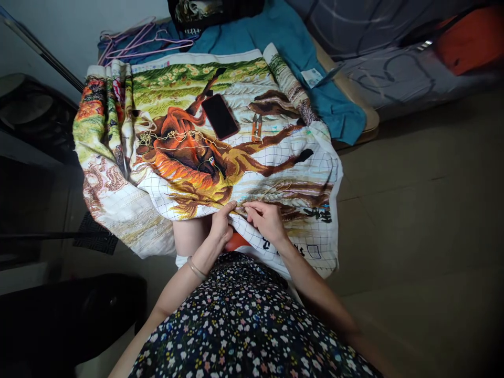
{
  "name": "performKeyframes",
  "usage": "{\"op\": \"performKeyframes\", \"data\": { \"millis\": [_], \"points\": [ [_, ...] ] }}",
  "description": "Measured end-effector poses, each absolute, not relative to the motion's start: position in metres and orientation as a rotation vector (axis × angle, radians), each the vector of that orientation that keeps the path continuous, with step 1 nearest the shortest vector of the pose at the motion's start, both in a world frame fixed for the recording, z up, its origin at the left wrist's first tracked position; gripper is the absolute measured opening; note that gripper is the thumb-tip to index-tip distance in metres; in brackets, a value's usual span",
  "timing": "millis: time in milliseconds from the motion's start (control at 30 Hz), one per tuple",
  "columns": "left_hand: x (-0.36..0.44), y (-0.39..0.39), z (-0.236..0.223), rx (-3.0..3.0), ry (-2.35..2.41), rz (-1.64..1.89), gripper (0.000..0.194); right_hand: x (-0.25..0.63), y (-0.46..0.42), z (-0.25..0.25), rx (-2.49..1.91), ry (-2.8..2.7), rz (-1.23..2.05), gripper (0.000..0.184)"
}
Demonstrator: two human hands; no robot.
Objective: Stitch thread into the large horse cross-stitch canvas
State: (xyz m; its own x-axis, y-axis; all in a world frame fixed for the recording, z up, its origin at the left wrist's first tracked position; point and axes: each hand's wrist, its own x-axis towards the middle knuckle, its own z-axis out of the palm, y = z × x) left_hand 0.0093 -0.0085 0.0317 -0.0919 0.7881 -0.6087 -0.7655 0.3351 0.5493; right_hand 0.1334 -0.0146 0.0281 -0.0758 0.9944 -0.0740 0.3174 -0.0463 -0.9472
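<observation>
A large cross-stitch canvas (275, 157), partly stitched with brown and orange horses, drapes over my lap and the low bed. My left hand (222, 223) grips its near edge, thumb on top and fingers folded underneath. Just to the right, my right hand (265, 216) is pinched close over the fabric; whatever sits between its fingertips is too small to make out. Loose yellow thread (177, 137) lies tangled across the stitched horse. Orange-handled thread snips (257, 128) and a dark phone (219, 116) rest on the canvas beyond my hands.
Rolled parts of the canvas stand at left and right. Pink hangers (147, 42) lie at the back left on a teal cloth (244, 39). A black chair (74, 320) is at the lower left; tiled floor (413, 226) stretches right. An orange bag (468, 39) sits upper right.
</observation>
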Motion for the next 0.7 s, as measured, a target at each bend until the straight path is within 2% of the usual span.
{"op": "performKeyframes", "data": {
  "millis": [700],
  "points": [
    [0.0091,-0.0082,0.0297,0.009,1.017,1.288,0.021,0.1287,-0.0127,0.0287,-1.453,-1.534,1.074,0.031]
  ]
}}
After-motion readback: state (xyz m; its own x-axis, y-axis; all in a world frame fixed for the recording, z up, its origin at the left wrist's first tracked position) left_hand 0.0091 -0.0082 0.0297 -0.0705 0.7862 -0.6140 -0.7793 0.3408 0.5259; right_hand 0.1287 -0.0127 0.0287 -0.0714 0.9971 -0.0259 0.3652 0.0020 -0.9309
